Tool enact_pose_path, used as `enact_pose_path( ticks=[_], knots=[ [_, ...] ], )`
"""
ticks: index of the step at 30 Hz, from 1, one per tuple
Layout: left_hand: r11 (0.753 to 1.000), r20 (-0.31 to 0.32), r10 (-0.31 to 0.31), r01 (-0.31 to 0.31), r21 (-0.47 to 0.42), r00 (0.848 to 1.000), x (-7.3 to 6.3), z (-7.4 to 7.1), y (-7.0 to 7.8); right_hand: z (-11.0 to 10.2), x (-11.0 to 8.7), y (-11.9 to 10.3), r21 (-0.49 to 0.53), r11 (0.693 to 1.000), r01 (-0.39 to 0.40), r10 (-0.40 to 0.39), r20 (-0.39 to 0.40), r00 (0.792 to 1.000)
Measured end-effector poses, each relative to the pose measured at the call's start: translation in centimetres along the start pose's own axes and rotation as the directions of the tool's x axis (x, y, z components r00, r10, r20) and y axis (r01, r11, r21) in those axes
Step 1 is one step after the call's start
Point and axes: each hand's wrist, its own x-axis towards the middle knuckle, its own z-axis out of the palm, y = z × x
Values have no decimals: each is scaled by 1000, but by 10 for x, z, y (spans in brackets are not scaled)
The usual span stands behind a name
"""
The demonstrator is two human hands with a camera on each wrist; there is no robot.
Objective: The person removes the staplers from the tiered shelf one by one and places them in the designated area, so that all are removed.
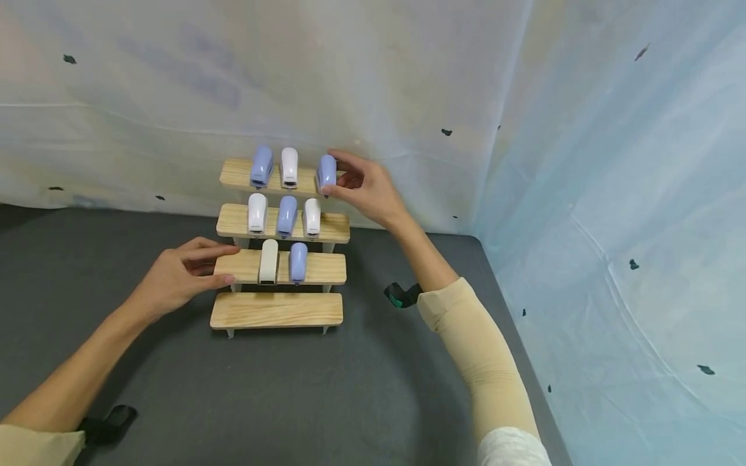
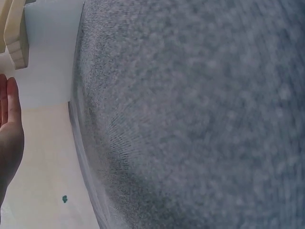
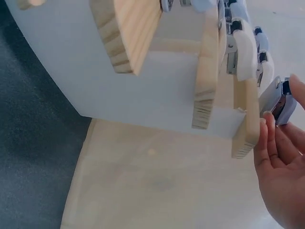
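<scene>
A four-tier wooden display stand [image 1: 280, 310] holds small staplers on its upper three tiers. At the right end of the top tier, my right hand [image 1: 367, 188] pinches a blue stapler [image 1: 327, 171] between thumb and fingers; the right wrist view shows this blue stapler [image 3: 285, 107] tilted beside the plank end. To its left stand a white stapler [image 1: 289, 167] and another blue stapler [image 1: 262, 166]. My left hand [image 1: 180, 275] holds the left end of the third tier from the top, thumb at the front edge and fingers at the back. Only part of this hand [image 2: 10, 129] shows in the left wrist view.
Two white staplers flank a blue stapler [image 1: 287, 215] on the second tier. The third carries a cream stapler [image 1: 269, 262] and a blue one. Dark cloth [image 1: 280, 401] covers the table, and pale hanging sheets [image 1: 379, 77] enclose its back and right side.
</scene>
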Motion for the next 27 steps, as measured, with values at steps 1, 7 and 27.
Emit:
enact_pose_path(
  ticks=[1,7,27],
  knots=[
    [1000,1,-1,1,-2,1000,0,-1,0,0,-1,-1,-2,1000,6,-6,2,1000],
    [1000,12,-15,14,14,1000,-1,-3,1,-3,-10,-4,-23,1000,14,-14,4,1000],
    [998,16,-29,28,64,999,-3,-5,0,-27,-33,13,50,997,-65,67,-28,997]
  ],
)
